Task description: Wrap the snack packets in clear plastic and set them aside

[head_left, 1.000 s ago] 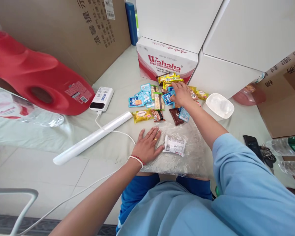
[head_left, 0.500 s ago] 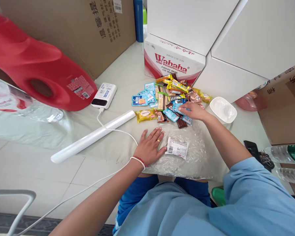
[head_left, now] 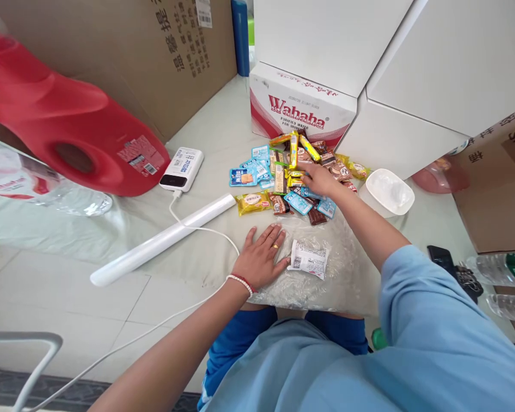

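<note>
A heap of wrapped snacks, with brown wafer packets [head_left: 280, 177], blue sachets [head_left: 242, 176] and slim yellow packets [head_left: 294, 150], lies against the box. My right hand [head_left: 321, 180] reaches into the heap, its thumb and fingers closed at a small yellow snack packet [head_left: 294, 178]; the fingertips are partly hidden. Flat on the near part of the table, fingers spread, rests my left hand [head_left: 261, 254], holding nothing. Beside its thumb, a white snack packet [head_left: 309, 259] lies on a clear plastic bag [head_left: 347, 280].
Behind the heap stands a Wahaha water carton [head_left: 300, 109]; right of it is a white plastic tub [head_left: 389, 191]. Leftward lie a white plastic roll [head_left: 163, 240], a power bank [head_left: 182, 169] with its cable, and a large red jug [head_left: 81, 126].
My right hand has moved from a blue sachet up and left to the yellow packets, which have shifted and turned. My left hand stays in place.
</note>
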`<state>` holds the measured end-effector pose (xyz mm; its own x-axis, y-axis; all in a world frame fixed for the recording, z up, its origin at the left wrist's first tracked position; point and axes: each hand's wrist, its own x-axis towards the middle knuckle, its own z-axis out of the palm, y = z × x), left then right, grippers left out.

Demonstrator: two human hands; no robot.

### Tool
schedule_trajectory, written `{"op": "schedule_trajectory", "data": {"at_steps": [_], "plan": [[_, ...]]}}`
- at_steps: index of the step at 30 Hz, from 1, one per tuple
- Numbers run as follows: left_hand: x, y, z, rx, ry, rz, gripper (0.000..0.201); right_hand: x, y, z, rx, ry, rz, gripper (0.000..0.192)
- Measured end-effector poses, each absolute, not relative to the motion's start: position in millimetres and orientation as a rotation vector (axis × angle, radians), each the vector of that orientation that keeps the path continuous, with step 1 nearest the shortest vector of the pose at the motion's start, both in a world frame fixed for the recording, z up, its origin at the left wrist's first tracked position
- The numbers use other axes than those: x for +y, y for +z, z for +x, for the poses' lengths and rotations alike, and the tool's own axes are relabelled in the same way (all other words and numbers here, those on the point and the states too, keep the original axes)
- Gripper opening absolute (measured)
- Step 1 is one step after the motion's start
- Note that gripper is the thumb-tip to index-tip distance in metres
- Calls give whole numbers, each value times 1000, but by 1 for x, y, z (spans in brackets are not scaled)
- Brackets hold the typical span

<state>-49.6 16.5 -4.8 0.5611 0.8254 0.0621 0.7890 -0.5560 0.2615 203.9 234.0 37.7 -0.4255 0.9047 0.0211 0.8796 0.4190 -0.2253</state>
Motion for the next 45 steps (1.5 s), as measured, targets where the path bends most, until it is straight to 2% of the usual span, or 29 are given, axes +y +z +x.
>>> {"op": "schedule_trajectory", "data": {"at_steps": [5, 12, 16, 18, 22, 26, 28, 30, 34, 37, 40, 45], "plan": [[17, -5, -49, 1358, 272, 2586, 69, 207, 32, 220, -2660, 288, -1449, 51], [16, -6, -49, 1358, 264, 2594, 69, 222, 44, 249, -2306, 88, -1899, 51], [16, -7, -49, 1359, 287, 2595, 68, 204, 50, 243, -2613, 161, -1489, 65], [16, -8, -49, 1364, 296, 2593, 68, 194, 49, 242, -2755, 223, -1405, 65], [16, -8, -49, 1357, 292, 2591, 69, 194, 42, 254, -2540, 104, -1794, 53], [16, -7, -50, 1360, 280, 2587, 70, 203, 40, 267, -2166, -13, -2043, 61], [16, -7, -50, 1364, 279, 2587, 69, 199, 45, 266, -2127, -34, -1951, 65], [16, -7, -50, 1362, 280, 2590, 69, 185, 51, 259, -2173, 0, -1782, 61], [17, -7, -49, 1356, 272, 2596, 69, 145, 55, 232, -2609, 308, -1416, 56], [17, -6, -49, 1365, 267, 2600, 69, 128, 46, 212, -2765, 305, -1453, 53], [17, -6, -49, 1366, 265, 2603, 69, 129, 41, 208, -2573, 263, -1586, 38], [17, -6, -49, 1361, 279, 2605, 68, 100, 59, 231, -2145, 421, -1425, 37]]}}
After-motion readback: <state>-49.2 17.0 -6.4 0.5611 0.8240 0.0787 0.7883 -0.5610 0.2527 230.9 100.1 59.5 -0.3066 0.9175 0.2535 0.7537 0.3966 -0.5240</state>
